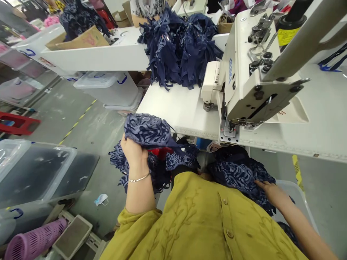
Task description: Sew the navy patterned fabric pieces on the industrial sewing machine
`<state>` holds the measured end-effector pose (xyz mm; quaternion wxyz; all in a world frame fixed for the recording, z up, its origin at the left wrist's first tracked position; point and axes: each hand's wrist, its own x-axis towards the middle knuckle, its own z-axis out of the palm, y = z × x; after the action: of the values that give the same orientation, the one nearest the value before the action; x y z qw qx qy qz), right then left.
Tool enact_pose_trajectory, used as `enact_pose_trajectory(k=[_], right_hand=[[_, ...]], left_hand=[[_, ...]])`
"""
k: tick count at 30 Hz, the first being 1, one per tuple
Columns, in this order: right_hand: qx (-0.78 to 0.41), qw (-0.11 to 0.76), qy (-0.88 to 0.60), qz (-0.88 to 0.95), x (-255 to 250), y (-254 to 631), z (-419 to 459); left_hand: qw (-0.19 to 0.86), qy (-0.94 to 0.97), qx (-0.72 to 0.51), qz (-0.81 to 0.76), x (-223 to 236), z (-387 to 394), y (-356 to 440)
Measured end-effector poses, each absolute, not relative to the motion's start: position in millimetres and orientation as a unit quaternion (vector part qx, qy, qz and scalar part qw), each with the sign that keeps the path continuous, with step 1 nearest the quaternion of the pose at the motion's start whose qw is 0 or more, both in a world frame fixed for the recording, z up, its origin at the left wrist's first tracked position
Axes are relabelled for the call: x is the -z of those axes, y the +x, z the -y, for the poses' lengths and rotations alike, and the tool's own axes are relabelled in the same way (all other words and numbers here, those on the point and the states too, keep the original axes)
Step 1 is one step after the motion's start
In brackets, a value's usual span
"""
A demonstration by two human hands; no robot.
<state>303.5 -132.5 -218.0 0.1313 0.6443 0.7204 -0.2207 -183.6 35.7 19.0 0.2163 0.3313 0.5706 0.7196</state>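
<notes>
1 slotted purple basket (43, 235), 1 face mask (101, 199) on grey floor (54, 108)

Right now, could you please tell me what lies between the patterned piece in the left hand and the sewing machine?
In the head view, a stretch of white tabletop shows between the patterned piece in the left hand and the sewing machine.

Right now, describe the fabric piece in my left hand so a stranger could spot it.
Find the cream sewing machine and follow its table to the near left corner. There your left hand, a bracelet at its wrist, holds a blue fabric piece with dark swirls. Similar patterned fabric hangs lower, but only this piece is held up.
</notes>
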Motion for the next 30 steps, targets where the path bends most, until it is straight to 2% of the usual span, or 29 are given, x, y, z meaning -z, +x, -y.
enact_pose_trajectory(k=[2,4,6,8,11,14,16,18,20,24,30], right_hand=[[0.217,0.151,0.664,-0.699,214,292,129],[0.21,0.122,0.681,-0.691,201,272,118],[0.262,0.024,0.648,-0.714,181,244,101],[0.367,-0.119,0.546,-0.743,160,204,82],[0.462,-0.282,0.448,-0.712,138,132,54],[0.44,-0.392,0.371,-0.718,129,75,27],[0.375,-0.392,0.375,-0.752,128,60,11],[0.288,-0.345,0.423,-0.787,128,63,0],[0.189,-0.292,0.464,-0.815,133,77,-6],[0.061,-0.242,0.466,-0.849,169,107,-1],[0.018,-0.152,0.591,-0.792,254,152,46]], left_hand=[[0.163,0.376,-0.695,-0.59,-27,-31,-180],[0.107,0.461,-0.613,-0.633,-35,-21,-173],[0.076,0.545,-0.493,-0.674,-39,-8,-159],[0.053,0.602,-0.367,-0.707,-38,6,-137],[0.006,0.665,-0.185,-0.723,-25,23,-95],[-0.043,0.734,-0.091,-0.671,-13,33,-71],[-0.105,0.76,-0.081,-0.637,-8,34,-81],[-0.17,0.761,-0.079,-0.621,-4,30,-113],[-0.19,0.749,-0.06,-0.632,5,25,-155],[-0.033,0.702,0.037,-0.711,56,23,-204],[0.15,0.671,0.125,-0.715,152,54,-170]])
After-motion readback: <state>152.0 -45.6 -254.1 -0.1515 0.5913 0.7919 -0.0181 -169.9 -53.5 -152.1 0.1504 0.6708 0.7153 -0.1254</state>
